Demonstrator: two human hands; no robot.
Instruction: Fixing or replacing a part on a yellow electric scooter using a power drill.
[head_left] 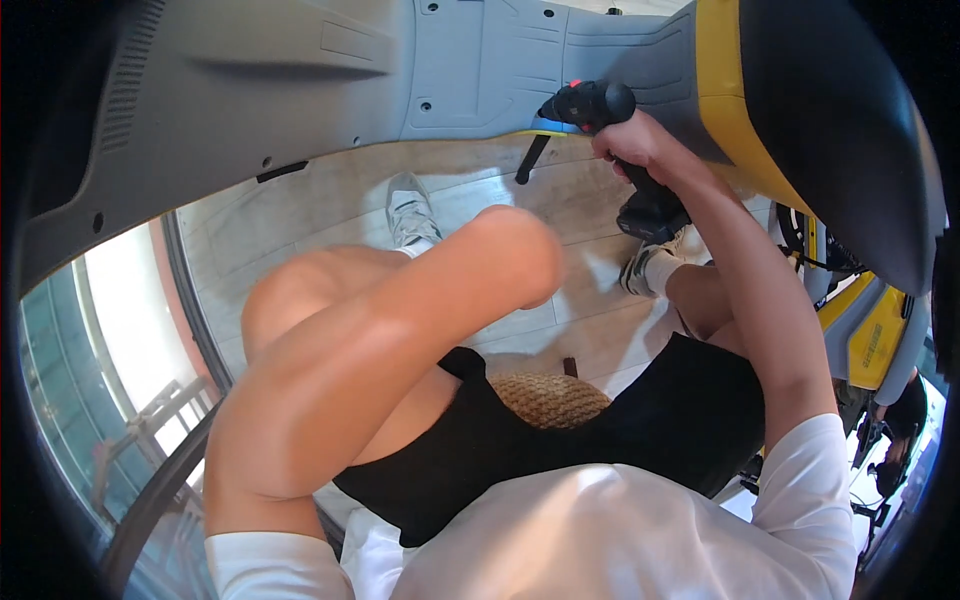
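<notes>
My right hand point(640, 145) is wrapped round the grip of a black cordless drill point(590, 104) with red accents. Below the hand hangs its dark battery pack point(652, 214). The drill's nose points left and lies over the edge of a grey plastic footboard point(480, 75); whether its tip touches a screw cannot be made out. My left forearm crosses in front of me, and my left hand point(525, 258) appears as a smooth, rounded, blurred shape over the floor. Its fingers are hidden, as is anything in them.
The footboard belongs to a scooter-like vehicle with a grey front panel point(270, 70), a yellow trim strip point(722, 70) and a black seat point(840, 120). A black stand point(532, 158) sticks out below. I sit on a woven seat point(550, 400). Another yellow vehicle point(878, 335) stands at right.
</notes>
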